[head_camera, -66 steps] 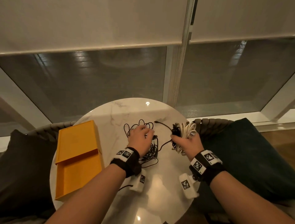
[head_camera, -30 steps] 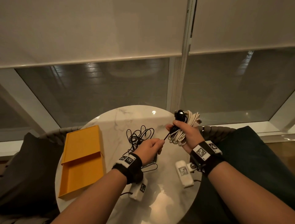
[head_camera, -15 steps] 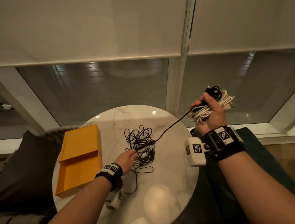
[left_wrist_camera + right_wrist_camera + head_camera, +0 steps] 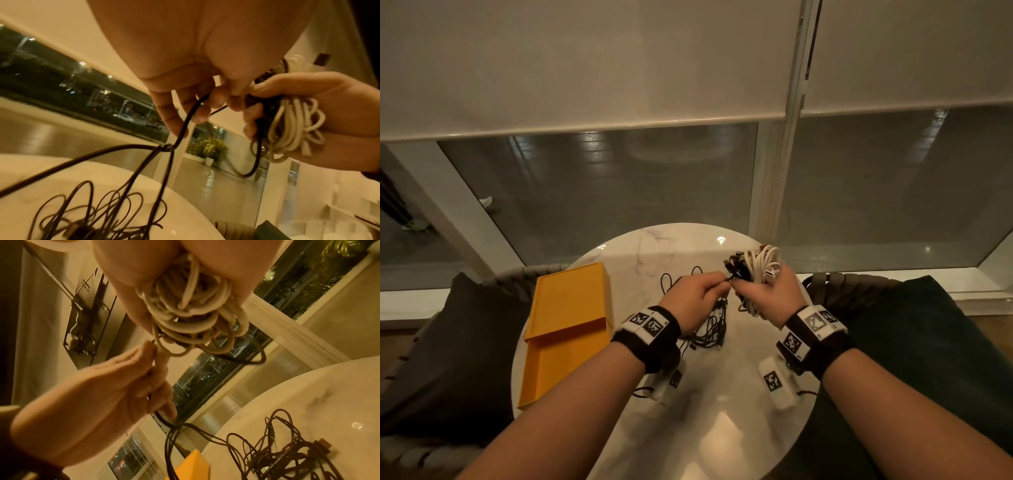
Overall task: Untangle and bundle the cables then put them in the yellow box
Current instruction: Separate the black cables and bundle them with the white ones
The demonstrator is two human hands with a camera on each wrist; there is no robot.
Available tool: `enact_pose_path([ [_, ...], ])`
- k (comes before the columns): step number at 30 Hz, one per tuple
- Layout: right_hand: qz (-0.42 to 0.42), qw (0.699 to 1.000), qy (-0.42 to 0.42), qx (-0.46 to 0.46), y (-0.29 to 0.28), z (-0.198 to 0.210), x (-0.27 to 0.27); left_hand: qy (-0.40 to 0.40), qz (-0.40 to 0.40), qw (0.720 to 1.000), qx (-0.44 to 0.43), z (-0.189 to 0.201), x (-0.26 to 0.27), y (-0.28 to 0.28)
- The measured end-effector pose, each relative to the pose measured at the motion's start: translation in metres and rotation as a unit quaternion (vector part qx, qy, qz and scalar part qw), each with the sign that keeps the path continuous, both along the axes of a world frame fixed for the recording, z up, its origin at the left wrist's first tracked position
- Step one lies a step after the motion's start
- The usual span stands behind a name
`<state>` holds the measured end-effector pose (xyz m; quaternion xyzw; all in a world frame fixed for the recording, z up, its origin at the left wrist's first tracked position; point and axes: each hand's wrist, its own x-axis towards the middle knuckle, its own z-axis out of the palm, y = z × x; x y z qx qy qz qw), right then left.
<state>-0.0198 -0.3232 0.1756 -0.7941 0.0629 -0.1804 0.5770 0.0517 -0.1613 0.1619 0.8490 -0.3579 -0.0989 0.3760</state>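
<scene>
Right hand (image 4: 767,294) fisted round coiled white cable bundle (image 4: 762,263), raised over round marble table (image 4: 739,411). Left hand (image 4: 693,296) pinching black cable (image 4: 185,123) beside it; remaining tangle (image 4: 709,325) on tabletop. Yellow box (image 4: 561,342) open at table's left edge.

- Head cam: high, looking forward and down over both forearms at the round table (image 4: 654,246), window ahead. Widest view, farthest from the work.
- Left wrist cam: under the left hand (image 4: 197,91), looking along its fingers, very close. Faces across to the right hand (image 4: 329,110), with the table edge and window beyond.
- Right wrist cam: under the right hand (image 4: 131,288), very close, faces back across to the left hand (image 4: 98,395) and down onto the table.
- Shared: all three cover both hands, the white cable bundle (image 4: 763,263) and black cable tangle (image 4: 287,451). Yellow box (image 4: 565,329) shows in head view; right wrist catches a corner.
</scene>
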Motion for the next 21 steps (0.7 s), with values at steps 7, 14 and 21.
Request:
enact_pose_path([
  [7,-0.017,0.999,0.011,-0.048,-0.01,0.001,0.007,0.021,-0.004,1.0,0.005,0.003,0.009,0.015],
  [14,-0.139,0.978,-0.028,0.152,-0.034,0.021,0.008,0.076,0.035,0.993,0.087,-0.036,0.024,0.034],
  [21,-0.178,0.914,-0.105,0.35,-0.059,0.036,0.009,0.108,0.086,0.984,0.115,-0.064,0.036,0.047],
])
